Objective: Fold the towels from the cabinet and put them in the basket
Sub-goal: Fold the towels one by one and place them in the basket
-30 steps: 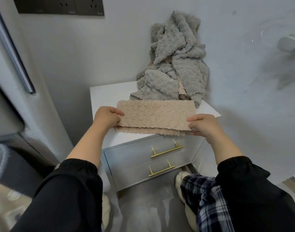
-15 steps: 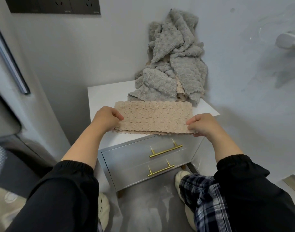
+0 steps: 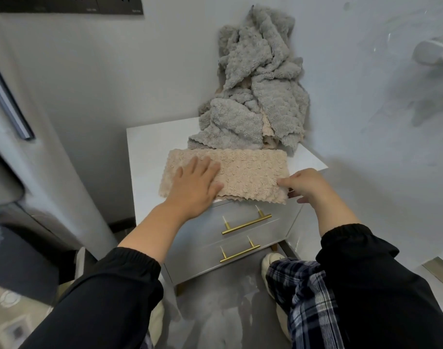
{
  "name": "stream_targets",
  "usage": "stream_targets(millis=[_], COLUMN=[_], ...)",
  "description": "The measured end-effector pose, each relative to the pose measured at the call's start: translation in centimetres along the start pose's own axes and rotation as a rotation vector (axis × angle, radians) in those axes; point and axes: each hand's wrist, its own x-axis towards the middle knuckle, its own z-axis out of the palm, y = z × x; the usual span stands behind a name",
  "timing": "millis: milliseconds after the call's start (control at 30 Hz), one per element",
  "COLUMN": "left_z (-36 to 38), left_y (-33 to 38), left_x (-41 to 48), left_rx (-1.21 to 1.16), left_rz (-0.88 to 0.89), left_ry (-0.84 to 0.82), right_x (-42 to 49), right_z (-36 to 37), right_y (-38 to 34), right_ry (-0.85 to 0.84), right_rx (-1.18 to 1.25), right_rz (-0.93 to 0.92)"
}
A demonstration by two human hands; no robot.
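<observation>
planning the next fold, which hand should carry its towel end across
Right, probably: the right hand pinches the right end of the folded beige textured towel, ready to lift it over, while the left hand lies flat on its left part.

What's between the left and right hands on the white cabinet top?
Head view: only the folded beige textured towel. The left hand lies flat on its left part, the right hand pinches its right end; nothing else sits on that stretch.
</observation>
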Motion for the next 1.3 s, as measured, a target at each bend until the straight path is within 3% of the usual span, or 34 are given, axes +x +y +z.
stream_targets(millis=[267, 400, 600, 733, 933, 1067, 1300], left_z=[0.4, 0.4, 0.3, 0.4, 0.3, 0.4, -2.4], left_y=[-0.5, -0.6, -0.6, -0.6, -0.7, -0.6, 0.9], left_x=[0.4, 0.8, 0.9, 0.8, 0.9, 1.0, 0.8], left_rx=[0.122, 0.13, 0.121, 0.115, 0.107, 0.113, 0.038], left_rz=[-0.068, -0.11, -0.126, -0.123, -0.111, -0.108, 0.034], left_ry=[-0.025, -0.016, -0.016, -0.022, -0.04, -0.042, 0.104], right_x=[0.3, 0.9, 1.9, 2.1, 1.3, 0.4, 0.5], right_z=[1.1, 1.7, 1.8, 1.6, 0.4, 0.5, 0.9], right_y=[-0.5, -0.5, -0.1, 0.2, 0.7, 0.3, -0.9], right_ry=[0.162, 0.346, 0.422, 0.309, 0.041, -0.149, -0.025], right_rx=[0.396, 0.203, -0.02, -0.283, -0.279, -0.05, 0.724], right_rz=[-0.101, -0.23, -0.239, -0.174, -0.032, 0.046, -0.082])
